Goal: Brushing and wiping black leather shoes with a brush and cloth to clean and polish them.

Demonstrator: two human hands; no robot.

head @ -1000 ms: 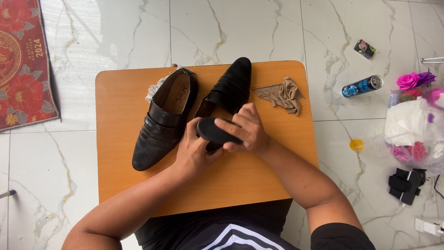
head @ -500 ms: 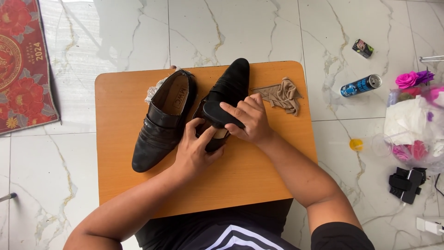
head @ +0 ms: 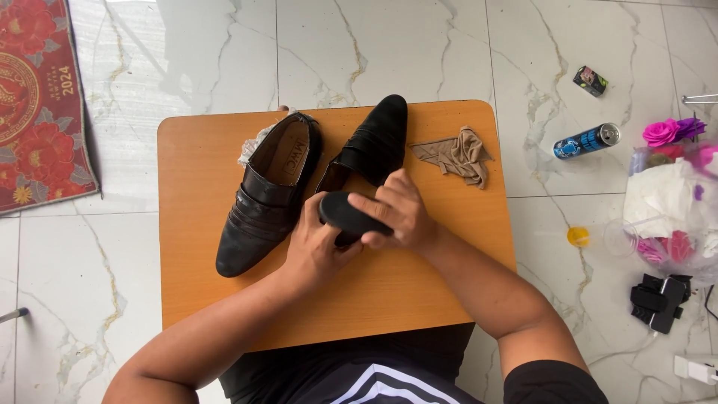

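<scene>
Biggest first: the orange table [head: 202, 299] sits on pale marble floor, with a red floral mat [head: 37, 105] off to the far left edge (round gold emblem and gold figures on it).

On the table, two black shoes. The left-hand shoe [head: 265, 198] lies free, toe pointing down-left toward the person, opening up at the far edge, a pale insole label inside. The other shoe [head: 374, 142] lies just beside it, toe away at the far edge, heel end toward the hands; its long axis runs from far-right to near-left, straight into the grip.

Both hands meet at that heel end. The left hand [head: 318, 251] cups from below-left, fingers curled round. The right hand [head: 396, 213] comes from the right, fingers pressed together over a dark rounded piece [head: 344, 213] (insole or pad, can't tell which) lying crosswise btwn the two hands. Both are abt equally near; the right sits on top.

A crumpled tan cloth [head: 456, 153] lies to the right of the shoes, apart from them.

Off the table, right side: white plastic bag w/ pink flowers [head: 673, 202], a blue can [head: 587, 140] lying on its side, a small dark box [head: 590, 80] w/ a pinkish face further back, a tiny yellow cap [head: 577, 236].
</scene>
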